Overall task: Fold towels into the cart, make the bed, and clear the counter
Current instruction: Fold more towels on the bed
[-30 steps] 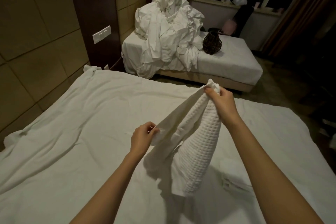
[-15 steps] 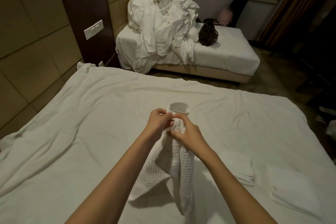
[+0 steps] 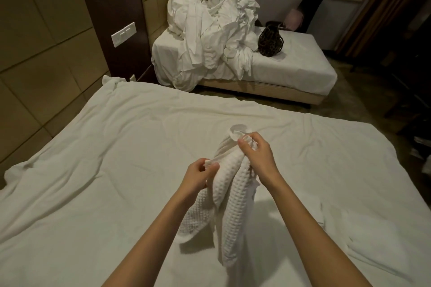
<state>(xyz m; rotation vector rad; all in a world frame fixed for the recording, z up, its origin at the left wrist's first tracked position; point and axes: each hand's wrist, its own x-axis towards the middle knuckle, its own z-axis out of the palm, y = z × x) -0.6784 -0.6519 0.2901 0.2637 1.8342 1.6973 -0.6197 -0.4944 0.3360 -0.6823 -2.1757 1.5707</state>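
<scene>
A person stands over a wide bed covered by a loose, creased white sheet, holding up a white waffle-weave towel with both bare hands. The right hand grips a bunched upper corner of the towel, its fingers curled round the cloth; the left hand, lower and nearer the body, pinches an edge between thumb and fingers. The towel hangs between and below the two hands in long, uneven folds, its lower end dangling just above the sheet or resting on it; which cannot be told.

The work appears to be at an early stage. This towel is not yet folded, and the hands seem to be searching for its corners. A flat white folded cloth lies on the sheet to the right, possibly a piece already done. No cart or counter is in view, so progress there cannot be judged. The near bed shows only its rumpled sheet, with no pillows or cover laid. On the second, narrower bed beyond, a tall heap of crumpled white linen sits beside a dark woven bag.
</scene>
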